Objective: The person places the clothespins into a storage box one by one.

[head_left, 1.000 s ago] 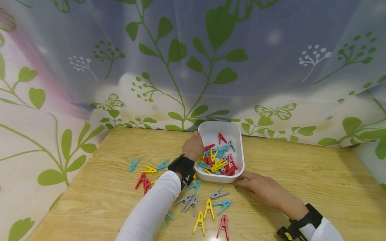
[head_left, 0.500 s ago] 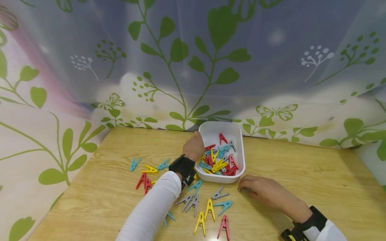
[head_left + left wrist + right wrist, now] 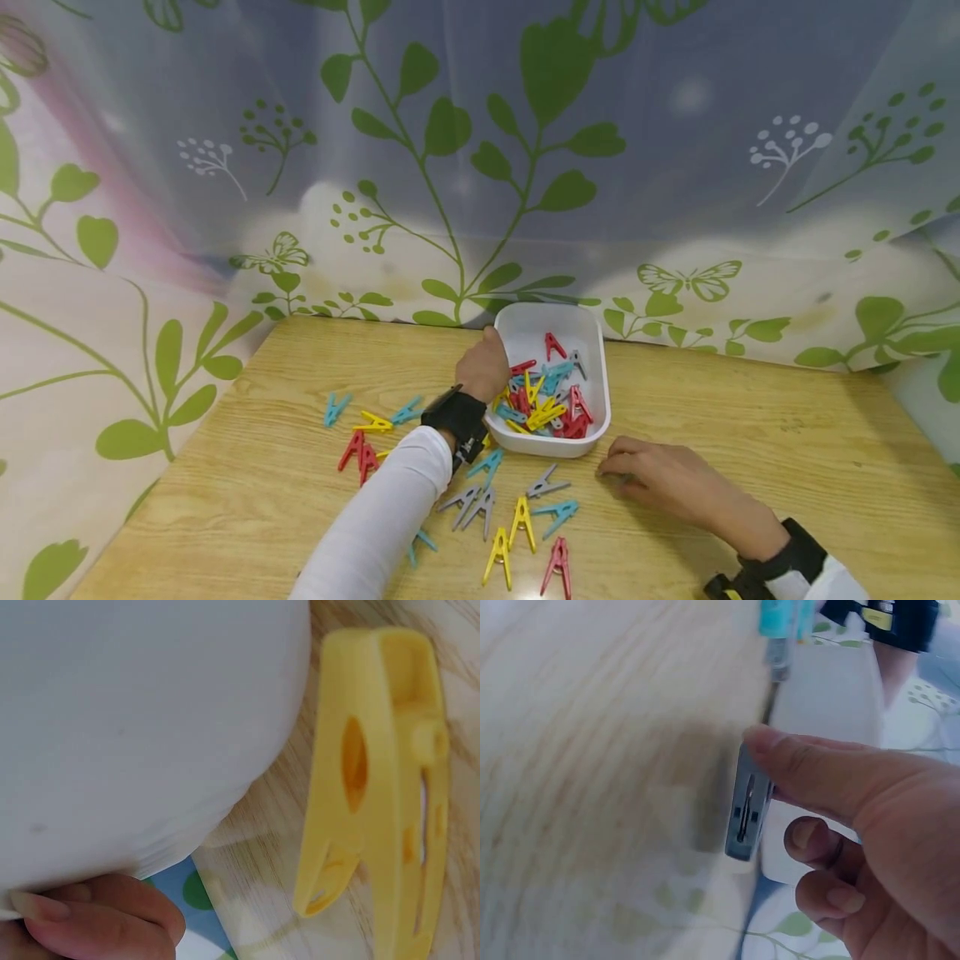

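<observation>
A white plastic tub (image 3: 551,448) at the table's far side holds several red, yellow, blue and grey clothespins. My left hand (image 3: 483,365) grips its left edge; in the left wrist view the curled fingers (image 3: 105,922) meet the tub wall (image 3: 150,720). Right of the tub's near corner, my right hand (image 3: 667,482) is low over the table. Its thumb and forefinger pinch a grey clothespin (image 3: 748,806), seen in the right wrist view. From the head, that clothespin is hidden by the fingers. A yellow clothespin (image 3: 367,772) lies beside the tub.
Several loose clothespins lie on the wooden table (image 3: 750,417), including a red clothespin (image 3: 557,568) in front and a blue clothespin (image 3: 336,408) at left. The left forearm (image 3: 382,517) covers part of them. A leaf-patterned cloth (image 3: 675,167) hangs behind the table.
My right hand has drawn slightly right, away from the tub's near right corner. The left hand has kept its hold, and the tub has not visibly moved on the table.
</observation>
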`<action>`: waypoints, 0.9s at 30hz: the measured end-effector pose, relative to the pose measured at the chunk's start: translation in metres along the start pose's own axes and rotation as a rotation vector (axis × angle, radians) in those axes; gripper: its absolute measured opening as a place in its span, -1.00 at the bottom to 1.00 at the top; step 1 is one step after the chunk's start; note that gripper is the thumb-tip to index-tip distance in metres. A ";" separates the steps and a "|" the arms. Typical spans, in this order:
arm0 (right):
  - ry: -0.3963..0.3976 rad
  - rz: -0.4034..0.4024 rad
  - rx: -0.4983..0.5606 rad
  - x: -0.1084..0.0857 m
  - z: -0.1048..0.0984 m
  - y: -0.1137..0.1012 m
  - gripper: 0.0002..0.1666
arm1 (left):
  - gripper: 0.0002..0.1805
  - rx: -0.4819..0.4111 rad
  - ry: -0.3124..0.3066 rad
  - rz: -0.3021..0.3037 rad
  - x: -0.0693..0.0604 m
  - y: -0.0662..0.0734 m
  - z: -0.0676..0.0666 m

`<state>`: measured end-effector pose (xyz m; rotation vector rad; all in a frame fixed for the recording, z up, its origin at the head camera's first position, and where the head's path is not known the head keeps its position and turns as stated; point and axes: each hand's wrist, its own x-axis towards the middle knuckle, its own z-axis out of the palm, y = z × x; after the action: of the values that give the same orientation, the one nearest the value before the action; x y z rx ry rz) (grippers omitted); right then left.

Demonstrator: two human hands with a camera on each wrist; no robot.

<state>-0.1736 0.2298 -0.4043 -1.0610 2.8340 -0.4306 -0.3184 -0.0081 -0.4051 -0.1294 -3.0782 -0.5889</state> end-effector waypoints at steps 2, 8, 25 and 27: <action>0.025 0.000 0.031 -0.003 -0.009 -0.002 -0.73 | -0.63 0.000 0.000 -0.001 0.000 0.000 0.000; 0.214 -0.010 -0.009 0.004 -0.047 -0.006 -0.65 | -0.65 -0.011 0.025 0.001 0.001 0.000 0.000; 0.370 0.027 -0.103 0.064 -0.071 -0.004 -0.53 | -0.67 0.019 0.058 0.017 -0.001 0.002 0.006; 0.358 0.019 -0.061 0.060 -0.068 -0.005 -0.56 | -0.67 0.018 0.061 0.014 0.000 0.001 0.005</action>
<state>-0.2282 0.2029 -0.3369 -1.0608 3.1835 -0.5891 -0.3180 -0.0059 -0.4091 -0.1300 -3.0201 -0.5539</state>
